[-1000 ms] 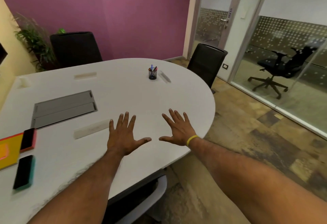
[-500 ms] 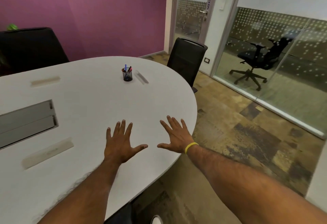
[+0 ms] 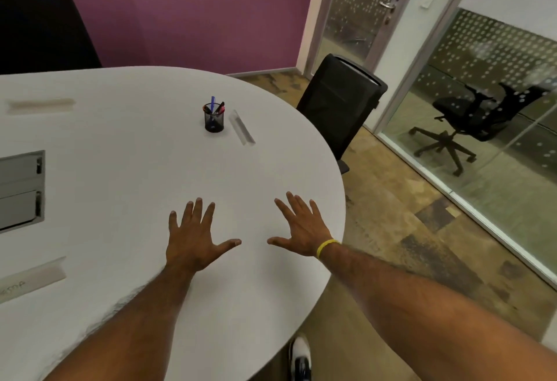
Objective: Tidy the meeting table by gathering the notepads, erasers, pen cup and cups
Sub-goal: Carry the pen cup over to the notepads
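We saw both hands spread flat, palms down, over a white oval meeting table [image 3: 126, 169]. The left hand [image 3: 193, 237] and right hand [image 3: 303, 230] were empty, fingers splayed, thumbs pointing toward each other but apart. A black mesh pen cup [image 3: 214, 120] stood well beyond them, just beside a clear name-card holder [image 3: 242, 131].

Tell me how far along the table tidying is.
Nothing looks gathered yet. Both hands are empty: the left hand and right hand are spread open over the white table. The pen cup stands untouched further along. No notepads, erasers or cups are in view.
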### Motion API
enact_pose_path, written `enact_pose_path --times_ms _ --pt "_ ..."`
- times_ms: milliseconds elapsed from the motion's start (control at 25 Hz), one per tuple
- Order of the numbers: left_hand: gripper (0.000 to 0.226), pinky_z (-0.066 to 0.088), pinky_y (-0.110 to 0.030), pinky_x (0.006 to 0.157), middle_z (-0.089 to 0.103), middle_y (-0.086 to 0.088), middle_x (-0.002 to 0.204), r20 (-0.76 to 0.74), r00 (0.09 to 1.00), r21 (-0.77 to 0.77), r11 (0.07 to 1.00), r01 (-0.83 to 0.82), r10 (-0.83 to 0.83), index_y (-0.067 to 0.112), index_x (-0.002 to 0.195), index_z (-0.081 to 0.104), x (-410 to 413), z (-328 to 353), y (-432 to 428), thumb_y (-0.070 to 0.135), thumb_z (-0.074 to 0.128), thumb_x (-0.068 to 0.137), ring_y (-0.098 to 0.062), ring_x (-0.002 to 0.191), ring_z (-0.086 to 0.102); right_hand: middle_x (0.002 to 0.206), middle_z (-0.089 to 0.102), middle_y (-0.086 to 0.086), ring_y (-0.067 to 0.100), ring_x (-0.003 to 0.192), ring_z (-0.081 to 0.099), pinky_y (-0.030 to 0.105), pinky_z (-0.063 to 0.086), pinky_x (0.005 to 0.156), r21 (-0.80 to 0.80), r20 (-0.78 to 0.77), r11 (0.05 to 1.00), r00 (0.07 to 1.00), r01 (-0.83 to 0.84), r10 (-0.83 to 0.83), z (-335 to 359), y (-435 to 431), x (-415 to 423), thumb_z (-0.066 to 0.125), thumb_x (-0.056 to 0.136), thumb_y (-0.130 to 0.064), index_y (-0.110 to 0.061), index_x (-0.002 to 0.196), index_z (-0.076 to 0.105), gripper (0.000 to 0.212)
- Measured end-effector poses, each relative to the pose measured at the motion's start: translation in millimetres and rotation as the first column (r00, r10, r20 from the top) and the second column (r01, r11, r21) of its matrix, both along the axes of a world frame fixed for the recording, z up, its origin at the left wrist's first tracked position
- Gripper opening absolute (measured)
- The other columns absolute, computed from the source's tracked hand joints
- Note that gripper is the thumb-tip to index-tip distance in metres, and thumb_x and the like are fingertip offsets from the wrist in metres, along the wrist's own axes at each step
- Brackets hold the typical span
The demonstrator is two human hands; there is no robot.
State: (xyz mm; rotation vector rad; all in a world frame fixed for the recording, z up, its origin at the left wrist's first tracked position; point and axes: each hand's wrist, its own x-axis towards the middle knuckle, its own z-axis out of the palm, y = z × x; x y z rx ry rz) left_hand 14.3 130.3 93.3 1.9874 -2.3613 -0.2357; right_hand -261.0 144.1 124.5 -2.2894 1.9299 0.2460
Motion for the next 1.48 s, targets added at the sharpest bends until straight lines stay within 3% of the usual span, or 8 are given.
enact_pose_path --times_ms 520,680,800,1000,1160,1320,1480 --pt "0.123 -0.007 -0.052 0.12 -0.005 -0.002 0.166 0.004 0.918 0.084 0.914 -0.396 0.397 0.027 0.156 0.001 -70 -14 -126 0.102 0.007 0.059 -0.02 0.152 -0.009 0.165 -0.014 0.007 0.024 0.153 -0.008 0.049 -0.006 0.121 0.125 0.137 0.974 0.975 -0.191 0.174 -59 -224 -68 0.037 0.081 -0.083 -0.028 0.157 -0.009 0.104" --pt "0.122 -0.008 -0.052 0.12 -0.009 -0.002 0.165 0.042 0.896 0.099 0.891 -0.444 0.442 0.028 0.156 -0.002 -57 -31 -158 0.102 0.005 0.059 -0.02 0.152 -0.011 0.166 -0.012 0.006 0.022 0.153 -0.007 0.044 -0.004 0.122 0.157 0.227 0.971 0.964 -0.178 0.14 -79 -284 -45 0.041 0.082 -0.081 -0.024 0.157 -0.008 0.107" --pt "0.122 -0.009 -0.052 0.12 -0.011 -0.002 0.165 0.071 0.902 0.128 0.893 -0.431 0.425 0.028 0.156 -0.004 -40 -45 -184 0.101 0.005 0.059 -0.02 0.151 -0.013 0.166 0.0 0.006 0.02 0.153 0.003 0.038 0.004 0.124 0.132 0.383 0.984 0.922 -0.121 0.062 -88 -322 -16 0.052 0.081 -0.076 -0.019 0.158 0.001 0.109" --pt "0.119 -0.009 -0.052 0.12 -0.013 -0.002 0.165 0.077 0.9 0.152 0.887 -0.436 0.429 0.028 0.156 -0.005 -11 -70 -241 0.099 0.007 0.061 -0.02 0.151 -0.014 0.165 0.014 0.006 0.019 0.151 0.015 0.031 0.016 0.122 0.141 0.619 0.99 0.78 0.007 -0.093 -99 -398 40 0.067 0.079 -0.065 -0.01 0.157 0.009 0.112" --pt "0.118 -0.007 -0.052 0.121 -0.015 -0.002 0.164 0.085 0.9 0.153 0.887 -0.436 0.428 0.028 0.155 -0.007 12 -89 -281 0.099 0.007 0.062 -0.019 0.151 -0.015 0.163 0.018 0.004 0.019 0.149 0.022 0.03 0.021 0.119 0.278 0.773 0.944 0.542 0.177 -0.329 -114 -474 89 0.079 0.074 -0.055 -0.011 0.156 0.01 0.116" --pt "0.116 -0.008 -0.05 0.121 -0.018 0.002 0.162 0.066 0.895 0.124 0.886 -0.446 0.441 0.03 0.154 -0.009 31 -105 -298 0.1 0.009 0.063 -0.016 0.15 -0.018 0.157 0.031 0.007 0.022 0.144 0.033 0.024 0.024 0.112 0.326 0.834 0.907 0.371 0.266 -0.408 -132 -538 128 0.09 0.065 -0.041 -0.01 0.154 0.016 0.12" --pt "0.116 -0.008 -0.048 0.121 -0.017 0.004 0.162 0.049 0.886 0.1 0.881 -0.463 0.46 0.03 0.154 -0.008 46 -112 -305 0.101 0.009 0.063 -0.013 0.149 -0.018 0.138 0.051 0.009 0.025 0.123 0.056 0.039 0.046 0.107 0.337 0.904 0.875 0.14 0.348 -0.404 -145 -580 156 0.097 0.056 -0.022 -0.011 0.144 0.03 0.112"
